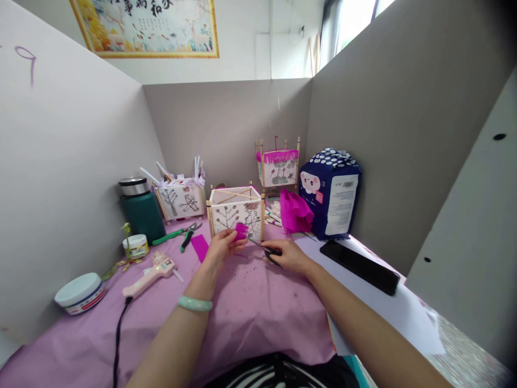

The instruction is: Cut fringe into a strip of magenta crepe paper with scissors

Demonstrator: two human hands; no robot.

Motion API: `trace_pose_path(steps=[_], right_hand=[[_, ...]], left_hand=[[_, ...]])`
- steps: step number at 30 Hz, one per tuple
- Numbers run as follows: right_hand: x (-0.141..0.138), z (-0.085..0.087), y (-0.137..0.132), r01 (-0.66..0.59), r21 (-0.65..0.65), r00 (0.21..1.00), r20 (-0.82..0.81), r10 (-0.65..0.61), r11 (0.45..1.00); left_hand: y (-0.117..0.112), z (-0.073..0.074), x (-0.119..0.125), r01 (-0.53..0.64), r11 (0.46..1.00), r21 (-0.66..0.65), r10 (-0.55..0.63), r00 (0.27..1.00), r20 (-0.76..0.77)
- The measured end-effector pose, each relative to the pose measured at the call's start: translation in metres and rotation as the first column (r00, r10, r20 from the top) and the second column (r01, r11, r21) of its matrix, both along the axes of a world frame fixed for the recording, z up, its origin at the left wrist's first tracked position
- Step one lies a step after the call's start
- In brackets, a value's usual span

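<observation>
My left hand (226, 243) pinches a small magenta paper piece (241, 231) whose right edge is cut into a fringe. From the right, my right hand (290, 255) grips black-handled scissors (273, 254), with the blades pointing left toward that fringe. Whether the blades touch the paper is hard to make out. Just behind both hands stands a square lantern frame (236, 213) with wooden corner sticks and white panels drawn with plants. A flat magenta strip (200, 247) lies on the cloth left of my left hand.
At left are a glue gun (151, 276), pliers (177, 233), a green thermos (141, 210) and round tubs (81, 293). Behind stand a fringed lantern (279, 168) and a box of paper rolls (181, 199). At right are crumpled magenta paper (296, 211), a blue package (330, 194) and a phone (359, 267).
</observation>
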State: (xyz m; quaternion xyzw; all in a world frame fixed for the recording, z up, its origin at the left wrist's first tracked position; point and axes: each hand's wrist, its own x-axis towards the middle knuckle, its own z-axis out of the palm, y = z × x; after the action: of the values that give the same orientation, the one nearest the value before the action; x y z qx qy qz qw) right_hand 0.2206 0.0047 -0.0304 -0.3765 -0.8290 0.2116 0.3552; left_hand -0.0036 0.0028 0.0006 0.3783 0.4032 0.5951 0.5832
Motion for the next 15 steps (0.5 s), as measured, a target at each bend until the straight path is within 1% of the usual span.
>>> trace_pose_path(steps=[5,15], right_hand=[[-0.0010,0.0017,-0.0013,0.009,0.010,1.000,0.009,-0.009,1.000],[-0.0015,-0.0033,0.0013,-0.001,0.019,1.000,-0.001,0.001,1.000]], left_hand=[[-0.0020,0.0011,0.0013,0.015,1.000,-0.001,-0.015,1.000,-0.016],[-0.0037,0.0030,0.0027,0.055,0.998,-0.018,-0.055,0.998,-0.030]])
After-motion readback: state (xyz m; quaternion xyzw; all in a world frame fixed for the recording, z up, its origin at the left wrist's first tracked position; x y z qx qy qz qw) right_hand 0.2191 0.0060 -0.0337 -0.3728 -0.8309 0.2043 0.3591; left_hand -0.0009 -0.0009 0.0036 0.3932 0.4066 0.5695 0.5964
